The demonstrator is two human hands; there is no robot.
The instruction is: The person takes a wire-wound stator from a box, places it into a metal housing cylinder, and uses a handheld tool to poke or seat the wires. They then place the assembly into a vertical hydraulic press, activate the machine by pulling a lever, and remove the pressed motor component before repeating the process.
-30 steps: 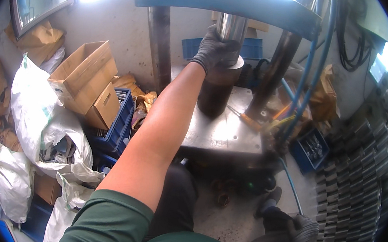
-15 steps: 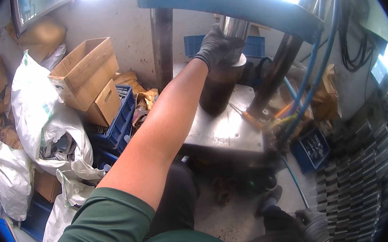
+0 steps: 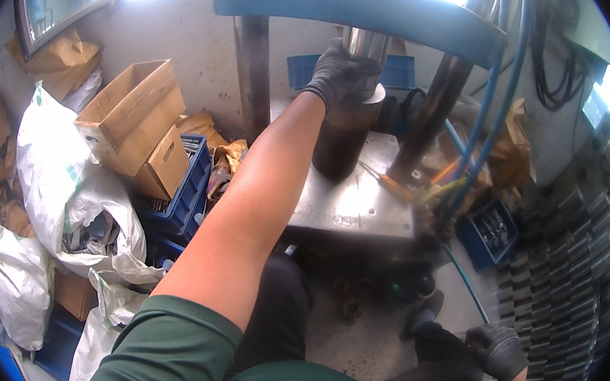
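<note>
My left hand [image 3: 341,71], in a dark grey glove, reaches far forward. Its fingers curl round the front of a shiny metal cylinder [image 3: 366,44] under the press's blue crosshead [image 3: 362,4]. Directly below is a thick dark cylinder [image 3: 341,142] with a pale top rim, upright on the press's steel bed plate [image 3: 348,204]. Low at the right, beside my knee, my right hand [image 3: 499,353] is gloved too and closed. A thin blue-green rod [image 3: 468,282] slants down from near the bed into its grip; the fingertips are mostly hidden.
Steel columns [image 3: 252,73] flank the cylinder, and blue hoses [image 3: 491,128] hang at the right. Left stand cardboard boxes [image 3: 130,116], a blue crate [image 3: 187,193] and white sacks [image 3: 55,164]. Right are a blue bin [image 3: 490,234] and stacked metal pieces [image 3: 560,307].
My right hand has shifted slightly to the right, and the rod's near end has moved with it. My left hand keeps its place on the metal cylinder.
</note>
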